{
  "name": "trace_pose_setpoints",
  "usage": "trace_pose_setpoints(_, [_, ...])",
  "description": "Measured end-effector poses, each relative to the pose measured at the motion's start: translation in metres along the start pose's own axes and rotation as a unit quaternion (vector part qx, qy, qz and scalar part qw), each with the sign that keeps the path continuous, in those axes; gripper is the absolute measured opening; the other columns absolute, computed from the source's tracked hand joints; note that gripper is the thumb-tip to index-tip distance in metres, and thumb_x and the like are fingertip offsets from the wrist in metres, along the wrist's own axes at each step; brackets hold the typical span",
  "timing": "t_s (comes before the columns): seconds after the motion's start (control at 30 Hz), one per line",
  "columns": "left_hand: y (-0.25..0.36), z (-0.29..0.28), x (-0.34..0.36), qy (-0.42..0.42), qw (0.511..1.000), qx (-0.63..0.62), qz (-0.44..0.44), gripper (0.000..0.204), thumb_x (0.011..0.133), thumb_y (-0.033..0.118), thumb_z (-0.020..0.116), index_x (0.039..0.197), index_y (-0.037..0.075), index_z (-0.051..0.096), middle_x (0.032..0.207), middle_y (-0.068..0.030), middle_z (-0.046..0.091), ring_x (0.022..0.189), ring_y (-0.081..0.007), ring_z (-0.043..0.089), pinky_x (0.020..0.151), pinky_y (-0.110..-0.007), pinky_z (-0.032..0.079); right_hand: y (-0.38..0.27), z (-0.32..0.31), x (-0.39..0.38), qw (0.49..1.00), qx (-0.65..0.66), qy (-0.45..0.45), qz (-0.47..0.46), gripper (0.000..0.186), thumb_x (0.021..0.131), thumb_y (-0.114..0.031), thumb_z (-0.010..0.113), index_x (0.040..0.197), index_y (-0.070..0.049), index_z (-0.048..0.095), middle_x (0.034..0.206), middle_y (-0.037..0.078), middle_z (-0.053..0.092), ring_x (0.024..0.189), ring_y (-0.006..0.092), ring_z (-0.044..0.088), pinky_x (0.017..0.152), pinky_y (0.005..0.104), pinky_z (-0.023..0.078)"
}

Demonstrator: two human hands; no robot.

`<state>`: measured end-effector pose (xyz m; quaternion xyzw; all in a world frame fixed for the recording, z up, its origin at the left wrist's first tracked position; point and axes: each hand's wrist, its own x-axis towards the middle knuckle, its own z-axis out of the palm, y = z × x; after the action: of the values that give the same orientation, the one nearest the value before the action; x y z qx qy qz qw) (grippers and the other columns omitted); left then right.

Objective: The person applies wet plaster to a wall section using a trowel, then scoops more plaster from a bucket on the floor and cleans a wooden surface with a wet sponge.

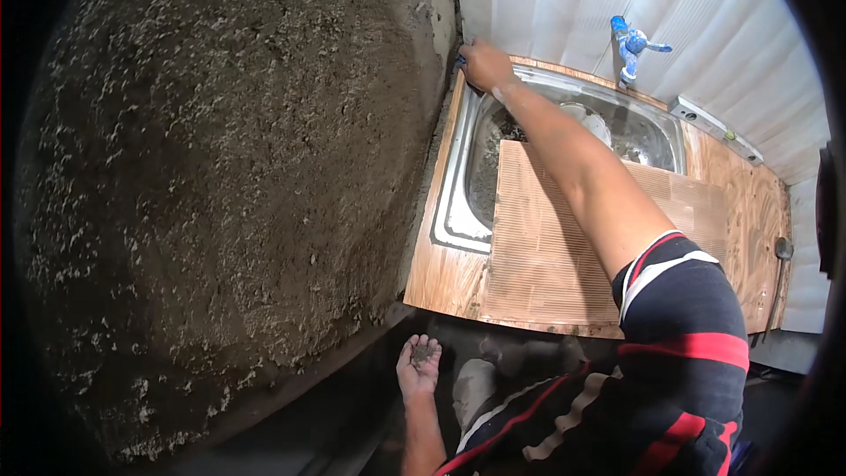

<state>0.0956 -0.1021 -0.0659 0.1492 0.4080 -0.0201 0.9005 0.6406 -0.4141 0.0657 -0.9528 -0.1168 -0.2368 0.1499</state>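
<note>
My right arm stretches across a steel sink (454,220) to its far left corner. There my right hand (486,66) is closed beside the rough, mortar-covered wall (238,167). A bit of blue shows at its fingertips, but I cannot make out what it holds. Low in front of the counter, my left hand (419,377) is cupped palm up around a small lump of grey mortar (422,353). A ribbed tile (555,256) lies over the near part of the sink and the wood-patterned counter (434,278). Inside the sink is grey muck, with a pale round object (589,123) partly behind my arm.
A blue tap (633,42) sticks out from the pale ribbed back wall (546,0). Along the counter's back edge lies a spirit level (716,130). A dark long-handled tool (781,264) rests at the right edge. The mortared wall borders the counter's left side.
</note>
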Motion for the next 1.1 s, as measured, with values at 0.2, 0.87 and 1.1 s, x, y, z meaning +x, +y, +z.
trace_pose_setpoints(0.2, [0.000,0.014,0.003,0.001,1.000,0.024,0.008,0.021,0.098,0.016,0.051,0.104,-0.001,0.062,0.100,-0.0182,0.067,0.093,-0.0369,0.063,0.085,-0.048,0.053,-0.002,0.004,0.007,0.992,-0.040,-0.053,0.103,0.019,0.083,-0.009,0.056,0.096,-0.004,0.069,0.100,0.022,0.066,0.093,0.0408,0.065,0.081,0.0492,0.053])
trace_pose_setpoints(0.87, [0.005,-0.022,0.003,0.009,0.999,0.033,-0.010,0.020,0.097,0.018,0.051,0.102,0.001,0.061,0.101,-0.0181,0.065,0.097,-0.0380,0.061,0.085,-0.050,0.053,-0.020,-0.034,-0.013,0.979,0.130,-0.120,0.104,0.029,0.080,-0.022,0.058,0.099,-0.004,0.071,0.100,0.024,0.069,0.097,0.0406,0.065,0.087,0.0477,0.051])
trace_pose_setpoints(1.1, [0.004,-0.029,-0.006,0.044,0.999,0.013,0.007,0.019,0.096,0.016,0.053,0.102,0.001,0.061,0.101,-0.0180,0.066,0.097,-0.0380,0.061,0.086,-0.050,0.053,0.007,-0.012,-0.019,0.945,0.070,0.062,0.313,0.043,0.081,-0.030,0.066,0.106,0.004,0.061,0.103,0.030,0.063,0.096,0.0471,0.062,0.087,0.0514,0.051])
